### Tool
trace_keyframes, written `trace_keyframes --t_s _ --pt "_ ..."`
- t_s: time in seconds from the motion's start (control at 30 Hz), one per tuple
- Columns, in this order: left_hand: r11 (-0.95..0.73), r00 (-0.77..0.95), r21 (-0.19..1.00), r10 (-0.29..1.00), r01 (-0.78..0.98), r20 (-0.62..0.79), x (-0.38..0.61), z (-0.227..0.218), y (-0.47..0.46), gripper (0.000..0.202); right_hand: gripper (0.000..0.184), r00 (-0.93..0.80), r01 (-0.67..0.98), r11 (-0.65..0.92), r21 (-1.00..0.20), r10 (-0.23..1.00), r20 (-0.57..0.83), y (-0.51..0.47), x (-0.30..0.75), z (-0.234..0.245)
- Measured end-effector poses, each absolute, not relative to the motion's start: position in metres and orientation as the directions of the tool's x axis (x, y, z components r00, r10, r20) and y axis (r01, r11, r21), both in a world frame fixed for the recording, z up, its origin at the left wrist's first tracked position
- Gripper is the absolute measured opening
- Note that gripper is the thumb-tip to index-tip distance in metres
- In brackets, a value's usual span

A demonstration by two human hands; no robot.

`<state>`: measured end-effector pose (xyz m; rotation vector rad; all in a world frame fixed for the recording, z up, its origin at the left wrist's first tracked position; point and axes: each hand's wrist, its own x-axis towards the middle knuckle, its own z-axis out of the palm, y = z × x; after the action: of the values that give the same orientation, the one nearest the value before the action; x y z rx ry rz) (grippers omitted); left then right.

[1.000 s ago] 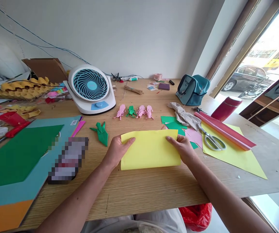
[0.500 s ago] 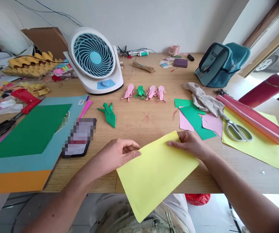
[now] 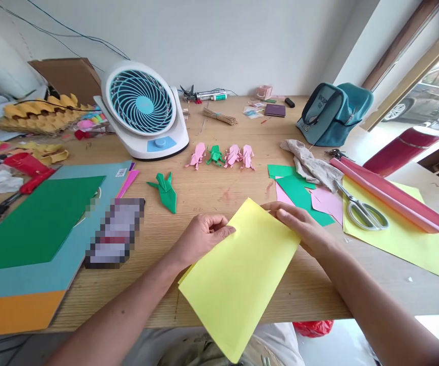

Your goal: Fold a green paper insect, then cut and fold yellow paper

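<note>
A sheet of yellow paper [image 3: 238, 274], which looks doubled at its left corner, is tilted over the table's front edge. My left hand [image 3: 207, 236] pinches its upper left edge, thumb on top and the other fingers curled behind. On the upper right edge is my right hand [image 3: 299, 223], its thumb along the paper and its fingers partly hidden behind. Left of my hands lie a green folded paper figure [image 3: 167, 193] and a phone [image 3: 116, 234] with a blurred screen. Beyond them stand a green paper beetle [image 3: 215, 155] and several pink ones [image 3: 233, 156].
Scissors [image 3: 364, 211] rest on a yellow sheet [image 3: 413, 244] at right, beside a pink roll [image 3: 390, 195]. Green scraps [image 3: 299, 190], a cloth [image 3: 306, 160], a red bottle [image 3: 402, 150] and a teal bag [image 3: 333, 114] are near. A fan [image 3: 145, 109] and coloured sheets [image 3: 39, 223] occupy the left.
The yellow paper has turned so its upper corner points farther away. My right hand has shifted from gripping near that corner to the right edge. The camera view has tilted slightly.
</note>
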<state>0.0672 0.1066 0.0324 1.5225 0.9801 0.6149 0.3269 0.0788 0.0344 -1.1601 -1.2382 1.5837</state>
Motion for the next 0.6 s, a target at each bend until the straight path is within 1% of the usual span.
trace_keyframes --t_s 0.1,0.17,0.23,0.37,0.6 --pt "-0.047 0.403 0.978 0.915 0.204 -0.040 0.065 0.028 0.109 0.038 0.045 -0.218 -0.157 -0.196 -0.968 0.963 -0.159 0.081 0.329 0.031" --pt "-0.094 0.326 0.973 0.945 0.212 0.020 0.065 0.029 0.109 0.037 0.049 -0.247 -0.212 -0.205 -0.956 0.957 -0.150 0.081 0.327 0.027" --pt "-0.115 0.277 0.968 0.959 0.223 0.051 0.066 0.031 0.108 0.037 0.052 -0.279 -0.242 -0.211 -0.947 0.950 -0.141 0.080 0.322 0.023" --pt "-0.165 0.233 0.954 0.967 0.250 0.106 0.067 0.032 0.104 0.037 0.053 -0.294 -0.234 -0.242 -0.942 0.941 -0.169 0.076 0.310 0.018" --pt "-0.191 0.221 0.948 0.966 0.253 0.136 0.067 0.029 0.104 0.037 0.046 -0.208 -0.278 -0.268 -0.922 0.954 -0.215 0.076 0.307 0.019"
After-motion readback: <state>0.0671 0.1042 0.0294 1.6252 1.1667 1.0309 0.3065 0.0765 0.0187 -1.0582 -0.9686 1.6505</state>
